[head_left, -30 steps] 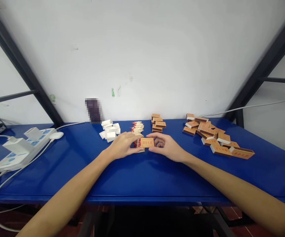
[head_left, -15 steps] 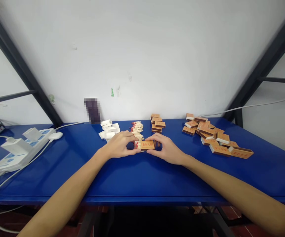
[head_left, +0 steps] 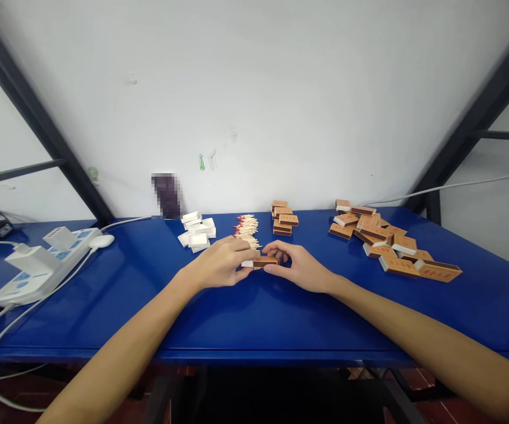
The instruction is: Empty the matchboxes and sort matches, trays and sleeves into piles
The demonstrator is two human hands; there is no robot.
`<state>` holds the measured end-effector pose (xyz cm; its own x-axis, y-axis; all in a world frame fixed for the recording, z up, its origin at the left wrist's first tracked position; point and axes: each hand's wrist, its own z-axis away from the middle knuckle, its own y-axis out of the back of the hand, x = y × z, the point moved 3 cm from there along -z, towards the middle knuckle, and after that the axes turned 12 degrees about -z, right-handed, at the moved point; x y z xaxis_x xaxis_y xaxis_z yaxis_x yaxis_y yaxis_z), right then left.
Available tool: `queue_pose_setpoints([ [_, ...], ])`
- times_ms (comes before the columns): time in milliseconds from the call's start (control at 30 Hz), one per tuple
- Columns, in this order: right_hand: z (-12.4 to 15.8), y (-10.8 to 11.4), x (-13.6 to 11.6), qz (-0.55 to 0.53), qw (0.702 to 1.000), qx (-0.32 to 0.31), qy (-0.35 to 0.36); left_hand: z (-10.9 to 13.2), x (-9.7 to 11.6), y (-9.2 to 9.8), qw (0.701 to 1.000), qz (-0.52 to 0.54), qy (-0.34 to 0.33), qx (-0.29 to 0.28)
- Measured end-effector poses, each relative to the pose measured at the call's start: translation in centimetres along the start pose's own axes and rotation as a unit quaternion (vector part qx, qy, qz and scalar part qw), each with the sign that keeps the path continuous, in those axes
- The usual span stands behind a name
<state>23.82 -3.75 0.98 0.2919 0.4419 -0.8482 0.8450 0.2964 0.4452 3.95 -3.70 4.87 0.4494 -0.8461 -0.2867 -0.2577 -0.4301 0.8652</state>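
Observation:
Between my two hands a matchbox point(head_left: 265, 262) is held just above the blue table, its dark striking side turned toward me. A white end of its inner tray sticks out on the left. My left hand point(head_left: 219, 262) is closed on that end, thumb in front and fingers over the top. My right hand point(head_left: 302, 268) pinches the right end, its thumb at the lower front edge and its fingers curled behind. Just beyond the box lies a pile of red-tipped matches point(head_left: 247, 227). White inner trays point(head_left: 199, 228) are heaped beyond my left hand.
Several matchboxes are stacked point(head_left: 283, 219) behind my right hand. A larger heap of matchbox sleeves point(head_left: 380, 235) spreads over the right of the blue table point(head_left: 280, 324). At left lie a white power strip point(head_left: 51, 265) with plugs and cables. A pixelated dark object point(head_left: 167, 195) leans on the wall.
The matchbox has been tipped, so its striking side faces me instead of its printed top and the matches in its tray. My right hand's fingers have loosened slightly. The view has shifted a little.

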Motion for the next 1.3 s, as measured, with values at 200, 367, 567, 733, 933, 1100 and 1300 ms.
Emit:
queue_pose_setpoints([
  [200,-0.2,0.1,-0.2,0.003,1.000,-0.014,-0.001,0.3,-0.9,0.3,0.998,0.041,0.031,-0.021],
  [367,-0.4,0.6,-0.2,-0.012,0.999,-0.035,-0.028,0.4,-1.5,0.1,0.990,0.109,0.078,-0.039],
  [567,-0.4,1.4,0.0,0.020,0.999,-0.039,-0.014,0.8,-2.5,-0.5,0.971,0.191,0.135,-0.049],
  [733,-0.4,1.9,0.6,0.049,0.998,-0.027,-0.020,1.0,-3.1,-1.2,0.968,0.192,0.158,-0.041],
  [933,-0.5,2.0,0.5,0.070,0.997,-0.019,-0.012,1.3,-3.0,-2.4,0.968,0.178,0.175,-0.038],
  [1100,-0.5,2.7,0.6,0.107,0.994,-0.010,-0.003,1.3,-2.8,-1.9,0.971,0.151,0.177,-0.046],
  [1300,-0.4,3.4,0.8,0.193,0.981,0.005,0.004,1.2,-2.5,-1.3,0.986,0.098,0.129,-0.050],
])
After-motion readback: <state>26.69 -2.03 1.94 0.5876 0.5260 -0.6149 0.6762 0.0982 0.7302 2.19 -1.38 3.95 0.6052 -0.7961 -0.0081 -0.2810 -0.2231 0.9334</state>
